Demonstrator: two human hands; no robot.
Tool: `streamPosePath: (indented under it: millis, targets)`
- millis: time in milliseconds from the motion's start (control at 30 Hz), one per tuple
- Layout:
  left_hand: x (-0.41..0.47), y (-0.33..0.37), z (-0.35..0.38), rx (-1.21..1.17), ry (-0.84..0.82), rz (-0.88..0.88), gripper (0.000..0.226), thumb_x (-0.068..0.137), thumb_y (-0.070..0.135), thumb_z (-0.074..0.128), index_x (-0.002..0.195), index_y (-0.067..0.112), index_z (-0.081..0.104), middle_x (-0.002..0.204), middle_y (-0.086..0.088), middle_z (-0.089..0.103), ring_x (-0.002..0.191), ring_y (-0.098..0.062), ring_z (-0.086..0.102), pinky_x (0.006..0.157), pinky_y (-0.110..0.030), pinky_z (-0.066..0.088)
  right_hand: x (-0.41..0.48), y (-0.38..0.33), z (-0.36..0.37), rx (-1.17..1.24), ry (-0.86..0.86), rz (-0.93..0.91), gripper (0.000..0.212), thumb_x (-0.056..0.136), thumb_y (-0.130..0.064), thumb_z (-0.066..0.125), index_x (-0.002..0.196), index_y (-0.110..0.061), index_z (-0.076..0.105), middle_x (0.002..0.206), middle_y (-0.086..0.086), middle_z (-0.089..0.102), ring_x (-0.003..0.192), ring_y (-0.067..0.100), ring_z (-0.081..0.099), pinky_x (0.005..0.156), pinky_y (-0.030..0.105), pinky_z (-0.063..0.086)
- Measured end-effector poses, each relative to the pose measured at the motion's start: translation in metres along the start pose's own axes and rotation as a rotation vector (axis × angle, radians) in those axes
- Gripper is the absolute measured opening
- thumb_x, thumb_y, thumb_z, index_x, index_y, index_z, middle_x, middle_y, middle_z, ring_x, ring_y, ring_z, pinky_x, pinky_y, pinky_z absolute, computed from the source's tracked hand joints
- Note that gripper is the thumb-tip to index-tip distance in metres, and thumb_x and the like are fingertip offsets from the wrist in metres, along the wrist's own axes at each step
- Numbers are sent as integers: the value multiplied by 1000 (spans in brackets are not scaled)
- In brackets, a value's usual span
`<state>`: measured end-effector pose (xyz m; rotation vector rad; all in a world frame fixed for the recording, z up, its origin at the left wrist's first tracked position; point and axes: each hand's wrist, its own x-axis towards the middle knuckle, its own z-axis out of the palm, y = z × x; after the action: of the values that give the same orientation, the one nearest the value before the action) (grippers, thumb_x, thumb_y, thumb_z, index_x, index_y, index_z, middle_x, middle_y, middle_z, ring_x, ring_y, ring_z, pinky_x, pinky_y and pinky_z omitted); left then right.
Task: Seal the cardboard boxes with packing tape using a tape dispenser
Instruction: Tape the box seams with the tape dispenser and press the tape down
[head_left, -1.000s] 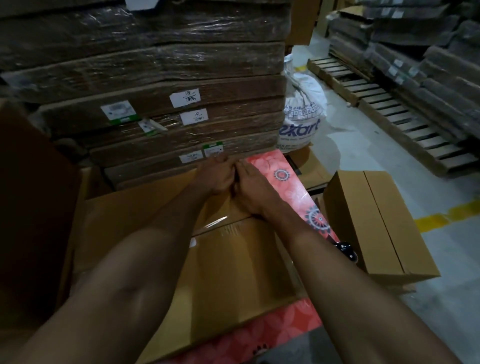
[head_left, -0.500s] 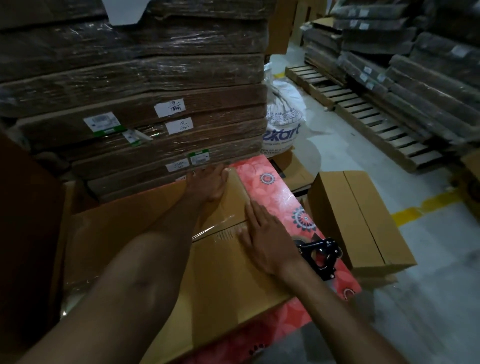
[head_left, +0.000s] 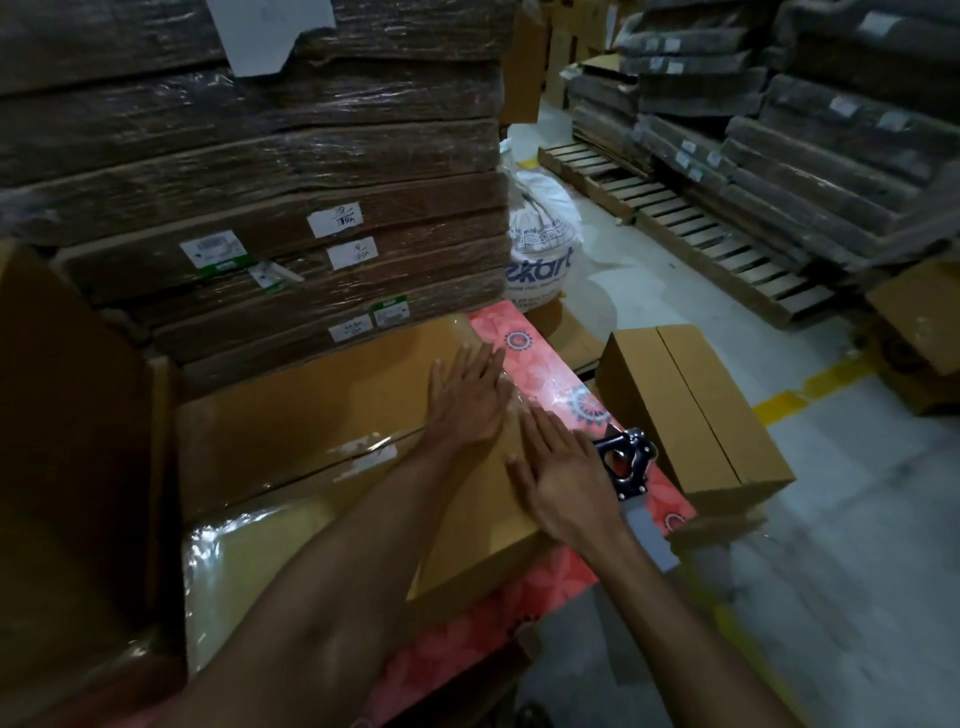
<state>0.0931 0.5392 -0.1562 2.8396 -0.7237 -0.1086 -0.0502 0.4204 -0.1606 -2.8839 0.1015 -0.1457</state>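
- My left hand (head_left: 467, 402) lies flat, fingers straight, on the box (head_left: 311, 410) near its right edge
- My right hand (head_left: 563, 475) presses flat beside it, holding nothing
- The dispenser (head_left: 626, 460) lies at the surface's (head_left: 543, 371) right edge

Big brown box (head_left: 291, 415) lies flat, flaps closed, clear tape (head_left: 363, 448) glinting along its seam; black tape dispenser (head_left: 626, 460) rests just right of the box.
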Motion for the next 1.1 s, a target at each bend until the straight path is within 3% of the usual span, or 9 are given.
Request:
streamPosePath:
  millis: [133,233,333,433,533,667,800,933,1100]
  targets:
    - [3,-3,-12,-95,-115,54,64,105,54,21,161,29,3,169,5,-2,155,-20,-6,121,-54,-5,-71,-9,15,262,141,199,62,105,-53,17,161,-26,9,168,-8,5,154,7,0,125,39,13]
    - [-14,-34,-22,-161,-75,46,68,102,59,29,160,28,11,169,2,4,155,-23,1,121,-56,3,-85,-34,27,604,257,406,70,104,-57,23,159,-31,-11,166,-11,-17,155,16,0,123,41,20]
    - [-49,-98,-33,-47,-42,-122,85,90,79,13,159,30,10,168,-1,3,154,-31,5,120,-62,5,-89,-66,31,832,272,569,81,99,-57,28,155,-25,-21,166,0,-18,154,18,-6,126,46,15]
    - [-79,-171,-54,31,-59,-396,120,60,99,-10,159,32,5,168,-5,-4,153,-37,-2,121,-61,-1,-109,-108,36,907,175,607,88,97,-59,29,156,-15,-20,166,3,-17,151,11,-10,126,36,6]
    - [-95,-226,-75,-23,-62,-593,116,67,99,14,160,29,10,168,-12,8,153,-39,6,122,-59,4,-126,-156,40,943,-5,591,93,98,-58,37,154,-14,-23,165,5,-20,154,17,-4,124,31,7]
    - [-111,-225,-93,21,-117,-612,108,76,93,29,159,25,17,165,-18,16,151,-42,12,121,-56,10,-109,-166,42,973,8,616,104,98,-52,51,152,-9,-27,160,3,-31,150,11,-19,120,21,-5]
    - [-123,-198,-100,-77,-142,-647,94,89,76,45,157,15,25,163,-18,23,150,-37,19,119,-45,16,-86,-140,39,977,41,671,104,97,-45,58,156,-12,-21,165,3,-22,155,19,-9,126,35,3]
    - [-134,-201,-90,-435,-201,-727,104,67,86,62,143,15,51,139,-14,57,119,-33,59,100,-37,44,-77,-110,29,981,115,650,101,92,-38,68,160,-18,-5,169,1,-1,154,21,8,121,33,12]
    - [-166,-178,-83,-153,-153,-730,86,80,84,46,121,12,67,133,-18,61,117,-37,58,97,-41,45,-74,-67,15,1037,165,693,94,77,-42,79,156,-28,28,152,8,40,135,30,45,112,49,39]
